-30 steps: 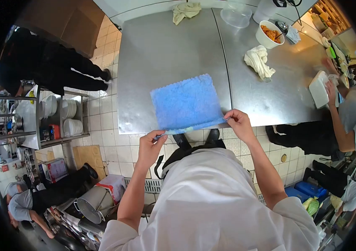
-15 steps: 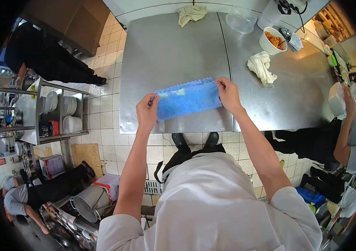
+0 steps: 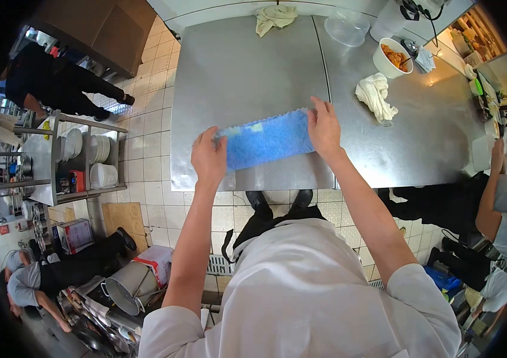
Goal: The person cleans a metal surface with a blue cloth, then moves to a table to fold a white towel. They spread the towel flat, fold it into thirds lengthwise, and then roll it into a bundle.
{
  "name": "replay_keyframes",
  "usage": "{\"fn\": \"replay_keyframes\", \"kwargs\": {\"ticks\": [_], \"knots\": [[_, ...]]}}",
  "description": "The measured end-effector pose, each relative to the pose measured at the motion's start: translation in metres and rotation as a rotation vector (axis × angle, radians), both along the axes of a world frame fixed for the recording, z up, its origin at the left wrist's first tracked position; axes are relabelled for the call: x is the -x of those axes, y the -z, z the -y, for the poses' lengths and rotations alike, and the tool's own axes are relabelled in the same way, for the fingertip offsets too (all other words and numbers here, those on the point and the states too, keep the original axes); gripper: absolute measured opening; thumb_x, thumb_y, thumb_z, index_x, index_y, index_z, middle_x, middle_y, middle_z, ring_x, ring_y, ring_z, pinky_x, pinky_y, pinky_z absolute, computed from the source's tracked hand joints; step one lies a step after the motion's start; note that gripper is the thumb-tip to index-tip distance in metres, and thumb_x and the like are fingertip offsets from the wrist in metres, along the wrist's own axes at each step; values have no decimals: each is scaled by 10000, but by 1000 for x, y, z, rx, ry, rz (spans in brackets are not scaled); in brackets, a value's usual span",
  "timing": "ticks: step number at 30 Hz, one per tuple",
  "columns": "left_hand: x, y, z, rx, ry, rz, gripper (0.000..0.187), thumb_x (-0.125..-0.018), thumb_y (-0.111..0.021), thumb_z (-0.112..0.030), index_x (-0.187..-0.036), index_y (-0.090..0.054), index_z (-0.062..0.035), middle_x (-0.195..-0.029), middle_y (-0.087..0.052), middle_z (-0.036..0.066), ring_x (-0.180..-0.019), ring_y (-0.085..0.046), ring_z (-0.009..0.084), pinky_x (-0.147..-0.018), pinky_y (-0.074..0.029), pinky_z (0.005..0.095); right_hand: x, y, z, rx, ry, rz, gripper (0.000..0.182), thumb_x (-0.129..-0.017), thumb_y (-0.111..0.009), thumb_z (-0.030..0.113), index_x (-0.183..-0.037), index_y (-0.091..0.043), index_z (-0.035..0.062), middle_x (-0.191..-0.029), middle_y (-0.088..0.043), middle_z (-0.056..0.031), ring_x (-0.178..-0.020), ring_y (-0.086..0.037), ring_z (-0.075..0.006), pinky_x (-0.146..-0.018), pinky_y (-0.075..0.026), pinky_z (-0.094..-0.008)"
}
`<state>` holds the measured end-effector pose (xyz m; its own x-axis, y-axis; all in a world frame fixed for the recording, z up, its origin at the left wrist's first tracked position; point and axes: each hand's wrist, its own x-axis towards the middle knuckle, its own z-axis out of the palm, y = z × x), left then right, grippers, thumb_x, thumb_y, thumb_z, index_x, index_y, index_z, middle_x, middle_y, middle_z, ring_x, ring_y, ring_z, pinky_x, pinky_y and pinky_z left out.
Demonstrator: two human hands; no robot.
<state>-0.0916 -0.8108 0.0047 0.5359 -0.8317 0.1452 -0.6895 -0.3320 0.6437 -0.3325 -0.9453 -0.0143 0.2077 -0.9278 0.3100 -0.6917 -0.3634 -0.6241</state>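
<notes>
1. The blue fluffy microfibre cloth [image 3: 268, 142] lies folded into a long strip on the stainless-steel tabletop [image 3: 235, 71], near its front edge and just left of the seam between the two steel sheets.
2. The left hand [image 3: 208, 156] rests on the strip's left end, fingers laid flat over the corner — pressing down on it rather than pinching.
3. The right hand [image 3: 323, 126] lies flat on the right end, fingers spread toward the far edge of the cloth; the two hands are well apart, one at each end.
4. Further back on the right sheet lies a crumpled white rag [image 3: 375, 95], and beyond it stands a white round bowl of orange food [image 3: 391, 56].
5. A clear plastic tub [image 3: 349, 27] and a beige crumpled cloth [image 3: 275, 17] sit at the far edge.
6. At the right side of the tabletop — a co-worker in a grey shirt [image 3: 506, 209], one arm raised toward the surface.
</notes>
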Motion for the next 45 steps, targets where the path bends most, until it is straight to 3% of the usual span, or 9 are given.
{"fn": "replay_keyframes", "kwargs": {"ticks": [2,4,7,10,20,27,33,38,45], "knots": [[12,-2,-9,73,5,271,298,-884,-635,-156,-1152,-629,-25,-1093,-653,169,-971,-614,303,-840,-482,394,0,-8,-12,69,20,1,259,-911,-542,111,-1163,-584,69,-1151,-600,-175,-1014,-600,-357,-807,-509,-446],[36,4,-13,136,140,84,430,-915,-586,-230,-1299,-536,-43,-1380,-473,197,-1283,-422,387,-1055,-346,483,0,-15,-28,110,-367,-80,406,-916,-574,220,-1284,-532,52,-1335,-492,-172,-1222,-485,-340,-978,-436,-434],[75,20,-5,-34,266,255,552,-934,-532,-363,-1391,-452,-64,-1481,-349,195,-1386,-285,392,-1123,-216,540,-3,-20,-37,238,-756,-337,580,-902,-584,381,-1364,-467,49,-1443,-399,-163,-1354,-355,-326,-1106,-303,-445],[64,27,-4,-167,414,424,651,-931,-495,-458,-1463,-357,-109,-1552,-213,182,-1427,-181,402,-1134,-121,583,18,-9,-31,109,-701,-486,774,-864,-564,534,-1411,-398,13,-1511,-299,-180,-1431,-215,-319,-1162,-160,-480],[27,1,-1,-98,954,441,776,-796,-663,-419,-1439,-382,-88,-1530,-261,191,-1428,-205,376,-1150,-125,560,25,-20,-130,-139,-576,-462,1033,-769,-589,655,-1409,-309,-106,-1522,-228,-256,-1440,-169,-372,-1151,-115,-536],[120,53,-53,16,902,353,747,-745,-693,-260,-1401,-414,-38,-1485,-344,174,-1390,-305,350,-1133,-229,535,59,-12,-116,-63,-683,-515,947,-772,-609,612,-1402,-375,-56,-1513,-291,-193,-1435,-208,-323,-1151,-138,-540],[124,68,-70,207,813,373,526,-789,-608,-136,-1303,-537,-47,-1403,-475,121,-1331,-415,303,-1119,-288,516,71,7,-134,75,-655,-664,652,-779,-643,252,-1343,-461,-17,-1483,-355,-173,-1398,-295,-309,-1121,-222,-527],[123,43,-84,179,833,135,461,-786,-612,-77,-1244,-578,-29,-1373,-498,133,-1325,-425,300,-1116,-305,505,79,-3,-114,108,-750,-353,384,-717,-642,79,-1101,-650,76,-1279,-560,-105,-1192,-488,-267,-942,-364,-486],[118,9,-64,318,169,-262,216,-884,-534,3,-1085,-606,43,-1112,-591,176,-968,-607,278,-895,-460,400,21,-58,-48,-124,-744,-23,209,-748,-605,72,-939,-687,54,-1062,-618,-122,-1009,-572,-300,-830,-445,-406]]}}
